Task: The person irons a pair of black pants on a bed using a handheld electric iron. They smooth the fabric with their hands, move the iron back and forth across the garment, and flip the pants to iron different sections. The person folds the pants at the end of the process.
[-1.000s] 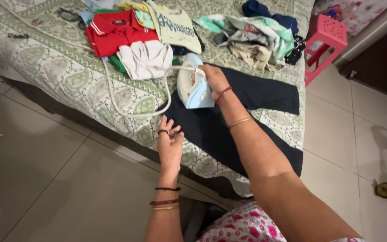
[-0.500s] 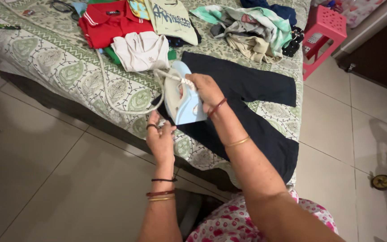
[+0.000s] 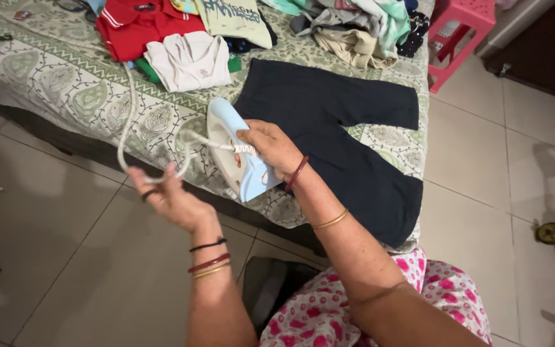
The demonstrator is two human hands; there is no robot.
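Nearest us, our left hand (image 3: 173, 200) curls its fingers around the white cord (image 3: 125, 109), lifting it clear. Our right hand (image 3: 271, 146) grips the pale blue iron (image 3: 236, 153), tipped up above the bed's edge beside dark trousers (image 3: 335, 138); folded shirts (image 3: 187, 59) lie beyond.

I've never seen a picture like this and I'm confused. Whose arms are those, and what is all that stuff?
The camera sits on a person's head and looks down, so you see that person's own arms. The right hand holds a light blue iron by its handle, tipped up over the edge of the bed. The left hand holds the iron's white cord. Dark trousers lie flat on the patterned bed cover. Behind them are a red shirt, a white top and a heap of clothes. A pink stool stands on the floor.
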